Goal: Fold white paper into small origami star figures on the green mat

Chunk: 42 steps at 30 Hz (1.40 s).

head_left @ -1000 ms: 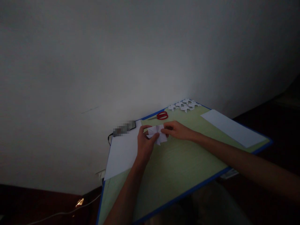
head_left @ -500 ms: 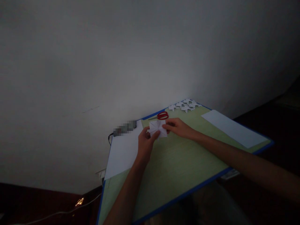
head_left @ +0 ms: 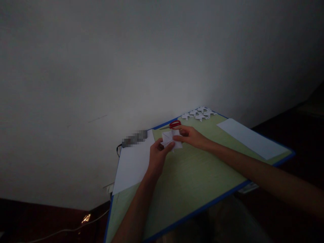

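Observation:
A small piece of folded white paper (head_left: 167, 136), marked with creases, is held above the green table. My left hand (head_left: 159, 152) pinches its lower left side, thumb on top. On the right side, my right hand (head_left: 188, 135) has its thumb across the paper's face and its index finger along the upper edge. Just beyond the paper lie red-handled scissors (head_left: 175, 124), their blades pointing left. The fingers behind the paper are hidden.
Several folded white paper stars (head_left: 200, 116) sit at the far corner of the blue-edged table (head_left: 192, 189). White sheets lie at left (head_left: 133, 162) and right (head_left: 249, 137). A blurred-out dark object (head_left: 134, 138) rests at the left edge, by the wall (head_left: 152, 67).
My right thumb and index finger have shifted further over the paper toward its middle. The paper has tilted slightly, and its flaps sit differently. My left hand keeps its hold.

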{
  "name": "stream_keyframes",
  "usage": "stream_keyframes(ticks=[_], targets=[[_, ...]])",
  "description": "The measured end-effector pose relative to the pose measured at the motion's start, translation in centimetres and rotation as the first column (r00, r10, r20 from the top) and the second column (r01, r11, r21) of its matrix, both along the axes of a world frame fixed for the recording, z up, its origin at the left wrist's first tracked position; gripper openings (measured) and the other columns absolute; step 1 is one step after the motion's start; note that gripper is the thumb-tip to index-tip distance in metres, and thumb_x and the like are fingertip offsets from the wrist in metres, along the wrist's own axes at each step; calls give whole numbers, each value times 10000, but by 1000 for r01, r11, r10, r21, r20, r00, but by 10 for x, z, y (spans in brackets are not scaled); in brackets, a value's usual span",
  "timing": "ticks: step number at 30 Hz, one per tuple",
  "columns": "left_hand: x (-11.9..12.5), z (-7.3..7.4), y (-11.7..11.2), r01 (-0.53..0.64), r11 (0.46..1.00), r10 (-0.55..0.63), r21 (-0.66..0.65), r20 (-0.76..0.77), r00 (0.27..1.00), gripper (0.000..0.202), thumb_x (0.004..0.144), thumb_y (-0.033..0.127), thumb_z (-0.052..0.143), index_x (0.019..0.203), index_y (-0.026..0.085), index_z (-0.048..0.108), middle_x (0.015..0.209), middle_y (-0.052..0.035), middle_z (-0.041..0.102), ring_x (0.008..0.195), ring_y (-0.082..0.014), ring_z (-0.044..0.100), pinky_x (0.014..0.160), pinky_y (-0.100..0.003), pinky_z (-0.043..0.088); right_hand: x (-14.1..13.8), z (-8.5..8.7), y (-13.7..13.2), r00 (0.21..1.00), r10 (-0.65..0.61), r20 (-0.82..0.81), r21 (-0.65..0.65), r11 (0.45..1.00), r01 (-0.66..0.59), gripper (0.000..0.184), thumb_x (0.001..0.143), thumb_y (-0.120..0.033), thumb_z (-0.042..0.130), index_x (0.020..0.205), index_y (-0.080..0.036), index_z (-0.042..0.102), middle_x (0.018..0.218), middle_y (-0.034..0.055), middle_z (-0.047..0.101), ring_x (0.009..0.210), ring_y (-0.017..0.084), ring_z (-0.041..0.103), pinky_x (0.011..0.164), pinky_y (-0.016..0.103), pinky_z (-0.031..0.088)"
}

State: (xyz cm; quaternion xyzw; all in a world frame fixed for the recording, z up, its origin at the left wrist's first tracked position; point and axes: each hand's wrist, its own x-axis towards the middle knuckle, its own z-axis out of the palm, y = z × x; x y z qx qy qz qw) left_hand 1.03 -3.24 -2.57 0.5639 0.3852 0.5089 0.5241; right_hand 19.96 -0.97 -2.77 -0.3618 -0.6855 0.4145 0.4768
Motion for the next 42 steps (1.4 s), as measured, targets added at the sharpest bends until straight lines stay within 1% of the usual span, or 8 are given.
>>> stream_keyframes(ticks=[4,8,11,16,28,36,39,42], targets=[[0,1,0,10,1000,-10,0,21,1000,433,687,362,861,1028,141,712,1009,-111,761,840,-195,708,802,-328,558,-3,-3,0,987,-120,-108,71,989,128,542,777,-427,773,1195,-228,493,1042,44,619,790,147,602,655,274,494],[0,3,0,-46,999,46,7,-16,999,469,667,383,870,1047,149,725,1027,-113,760,875,-216,708,812,-342,554,-1,-5,0,955,-289,69,306,917,255,362,822,-401,750,1087,-221,581,1179,82,577,929,185,607,759,330,509],[0,2,0,-78,997,78,7,-27,997,472,660,390,872,1039,147,732,1038,-115,761,892,-223,707,824,-352,548,0,-1,-5,954,-251,166,409,897,165,189,931,-377,636,1021,-210,644,1057,71,611,970,195,602,861,361,495],[0,1,0,-68,998,69,-15,49,996,431,665,388,870,990,145,726,989,-95,755,840,-199,704,816,-342,554,-2,6,-14,949,-197,245,489,870,54,269,880,-420,708,1066,-229,678,1114,82,636,1109,232,576,992,403,450],[5,9,-5,14,999,-4,-50,200,980,289,750,371,812,911,149,721,988,-62,733,940,-194,695,957,-439,569,-2,6,-12,948,-218,233,423,900,103,180,892,-317,680,1015,-184,679,986,62,701,935,202,634,877,345,476],[5,6,-3,17,998,-25,57,151,988,281,794,384,782,911,150,678,1025,-61,700,980,-212,692,965,-482,573,-1,5,-11,944,-261,204,513,849,124,125,917,-305,653,916,-184,682,881,44,701,860,188,639,830,332,465],[3,1,0,-37,997,31,66,92,995,323,775,397,796,927,157,642,1038,-75,683,964,-225,688,891,-462,598,-1,5,-10,935,-281,215,545,829,124,99,912,-270,646,888,-177,670,854,44,687,842,190,629,804,328,454],[1,-3,4,-142,987,139,75,39,989,495,706,386,851,1101,202,615,1138,-90,658,986,-235,674,799,-399,604,0,6,-10,935,-272,225,539,835,113,86,911,-250,633,887,-172,662,862,48,676,836,190,612,783,317,444]])
